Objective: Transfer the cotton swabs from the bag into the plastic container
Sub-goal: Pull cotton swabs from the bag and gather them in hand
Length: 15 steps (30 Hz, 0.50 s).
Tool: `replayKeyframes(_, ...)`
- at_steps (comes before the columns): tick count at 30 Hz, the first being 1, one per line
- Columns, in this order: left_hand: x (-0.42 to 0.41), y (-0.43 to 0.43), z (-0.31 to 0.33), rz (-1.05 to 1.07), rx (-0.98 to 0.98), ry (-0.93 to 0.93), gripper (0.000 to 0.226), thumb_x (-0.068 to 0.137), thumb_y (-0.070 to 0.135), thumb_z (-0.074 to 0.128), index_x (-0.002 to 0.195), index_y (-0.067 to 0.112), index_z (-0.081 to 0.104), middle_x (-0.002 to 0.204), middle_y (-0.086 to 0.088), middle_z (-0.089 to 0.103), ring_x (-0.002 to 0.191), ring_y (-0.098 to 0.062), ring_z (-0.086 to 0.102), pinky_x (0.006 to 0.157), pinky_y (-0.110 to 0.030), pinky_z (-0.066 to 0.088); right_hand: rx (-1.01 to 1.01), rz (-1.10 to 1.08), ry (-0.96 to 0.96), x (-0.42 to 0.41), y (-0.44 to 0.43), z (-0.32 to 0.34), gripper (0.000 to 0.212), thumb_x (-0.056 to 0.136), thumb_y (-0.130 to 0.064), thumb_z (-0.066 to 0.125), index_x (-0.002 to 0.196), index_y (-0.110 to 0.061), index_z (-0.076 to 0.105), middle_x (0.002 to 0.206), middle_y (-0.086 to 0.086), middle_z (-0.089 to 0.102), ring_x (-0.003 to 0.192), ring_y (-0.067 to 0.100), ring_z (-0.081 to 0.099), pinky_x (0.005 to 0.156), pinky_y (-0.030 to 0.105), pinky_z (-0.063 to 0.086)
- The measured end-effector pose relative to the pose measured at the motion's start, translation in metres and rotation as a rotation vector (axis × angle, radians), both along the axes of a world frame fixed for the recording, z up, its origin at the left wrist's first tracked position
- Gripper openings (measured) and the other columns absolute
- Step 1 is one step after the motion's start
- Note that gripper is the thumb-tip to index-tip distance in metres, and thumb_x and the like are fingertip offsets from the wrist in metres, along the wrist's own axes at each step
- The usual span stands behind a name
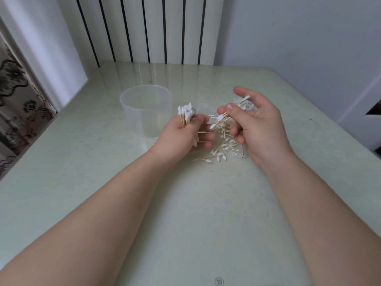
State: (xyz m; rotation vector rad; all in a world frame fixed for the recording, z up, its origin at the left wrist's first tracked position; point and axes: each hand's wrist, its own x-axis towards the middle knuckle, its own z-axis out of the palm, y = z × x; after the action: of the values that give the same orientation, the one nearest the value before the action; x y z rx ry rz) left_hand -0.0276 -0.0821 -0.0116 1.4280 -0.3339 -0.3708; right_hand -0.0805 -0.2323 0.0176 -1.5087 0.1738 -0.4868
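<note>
Left hand (185, 137) grips swab bundle (186, 113); right hand (255, 124) pinches swabs (221, 117); emblem (219, 281) illegible.

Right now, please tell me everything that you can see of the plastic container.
The plastic container is a round, translucent, whitish tub, open on top, no lid. It stands upright on the pale green table. No swabs show inside it. The left hand, gripping a bundle of cotton swabs, is beside its right edge; whether they touch I cannot tell.
</note>
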Motion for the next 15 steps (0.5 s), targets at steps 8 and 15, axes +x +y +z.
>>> replayKeyframes(8, 0.0, 0.0, -0.003, -0.112, 0.075, -0.073, 0.027, 0.105, 0.023, 0.051, 0.08, 0.014, 0.057, 0.074, -0.008, 0.052, 0.059, -0.016, 0.046, 0.06, -0.036, 0.037, -0.125, 0.021, 0.076, 0.003, 0.005, -0.008, 0.016, 0.095, -0.01, 0.065, 0.109, -0.016, 0.067, 0.089, 0.008, 0.077, 0.047, 0.012, 0.051, 0.039, 0.023, 0.034)
replayKeyframes(15, -0.001, 0.001, -0.002, -0.12, 0.142, -0.044, 0.032, 0.101, 0.028, 0.056, 0.104, -0.003, 0.063, 0.072, -0.007, 0.046, 0.06, -0.018, 0.041, 0.059, -0.033, 0.032, 0.031, -0.102, -0.036, 0.005, -0.006, -0.003, 0.019, 0.096, -0.006, 0.061, 0.115, -0.011, 0.063, 0.086, 0.008, 0.077, 0.065, 0.014, 0.055, 0.048, 0.024, 0.043)
